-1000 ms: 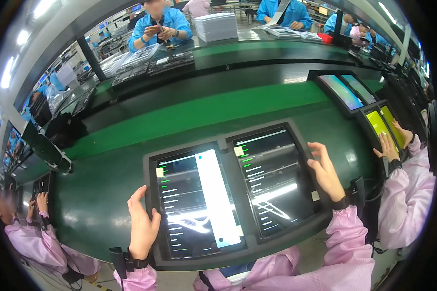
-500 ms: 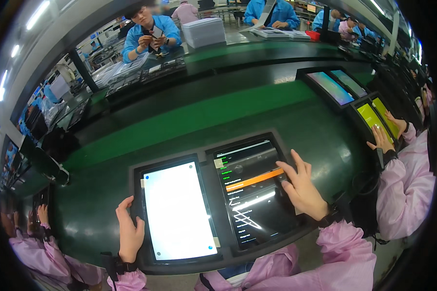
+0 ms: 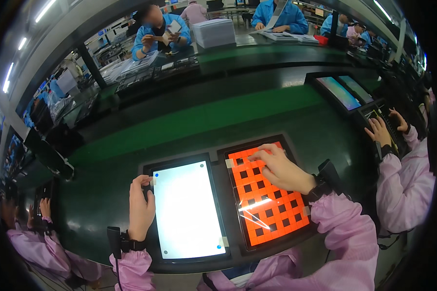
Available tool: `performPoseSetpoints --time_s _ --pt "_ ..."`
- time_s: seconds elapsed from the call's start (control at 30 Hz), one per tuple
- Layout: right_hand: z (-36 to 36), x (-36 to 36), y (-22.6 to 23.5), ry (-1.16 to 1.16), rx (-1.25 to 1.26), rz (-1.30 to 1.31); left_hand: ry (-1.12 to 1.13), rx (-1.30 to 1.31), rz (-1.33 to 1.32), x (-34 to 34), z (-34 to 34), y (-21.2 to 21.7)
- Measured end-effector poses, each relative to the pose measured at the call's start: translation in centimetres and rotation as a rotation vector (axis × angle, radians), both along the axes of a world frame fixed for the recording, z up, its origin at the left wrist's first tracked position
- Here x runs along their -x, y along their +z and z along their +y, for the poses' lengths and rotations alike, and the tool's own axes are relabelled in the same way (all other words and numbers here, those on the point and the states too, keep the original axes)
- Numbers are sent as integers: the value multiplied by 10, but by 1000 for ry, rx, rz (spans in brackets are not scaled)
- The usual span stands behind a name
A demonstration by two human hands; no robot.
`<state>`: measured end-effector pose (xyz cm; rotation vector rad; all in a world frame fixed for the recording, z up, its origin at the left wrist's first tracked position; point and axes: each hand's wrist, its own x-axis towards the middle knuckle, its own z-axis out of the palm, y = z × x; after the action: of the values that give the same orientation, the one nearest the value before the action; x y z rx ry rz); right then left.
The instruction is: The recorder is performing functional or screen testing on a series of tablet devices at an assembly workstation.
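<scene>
- We are working at a dark green bench (image 3: 102, 194), its smooth top showing glare and probably letting things slide easily.
- On it we are seeing a black two-bay tray (image 3: 229, 208) lying near the bench's front edge; we are judging it light and fairly stiff, perhaps foam, and best taken by its outer rims on both sides.
- In its left bay the left tablet (image 3: 188, 211) is lying face up, showing white with dots near its corners. We are reckoning it thin, rigid and moderately light, with slick, breakable glass; the long edges are offering the safer hold, though the bay is leaving little room for fingertips.
- In the right bay the right tablet (image 3: 269, 203) is showing an orange-red grid with black squares; we are expecting the same stiffness and fragility, so pressing lightly and never levering at a corner is seeming wise.
- Our right hand (image 3: 284, 167) is reaching over its upper part, loosely bent and grasping nothing; we are unable to tell whether a fingertip is touching.
- Our left hand (image 3: 142, 208) is curving beside the tray's left side, thumb and fingers parted; contact is staying unclear.
- Pale tabs (image 3: 223, 241) are sitting at the tablets' edges; we are avoiding them as handles, since they could be peeling.
</scene>
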<state>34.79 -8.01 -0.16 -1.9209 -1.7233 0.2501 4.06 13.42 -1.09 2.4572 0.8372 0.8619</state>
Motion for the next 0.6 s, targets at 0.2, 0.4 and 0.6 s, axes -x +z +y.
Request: performPoseSetpoints --time_s 0.2,0.4,0.6 --pt "23 7 -3 -44 -12 152 0 -7 -41 1 2 -7" --pt "21 7 -1 -97 -46 113 22 -110 151 -6 0 -3" --pt "22 9 -2 -70 -54 135 5 -150 216 -11 1 -2"
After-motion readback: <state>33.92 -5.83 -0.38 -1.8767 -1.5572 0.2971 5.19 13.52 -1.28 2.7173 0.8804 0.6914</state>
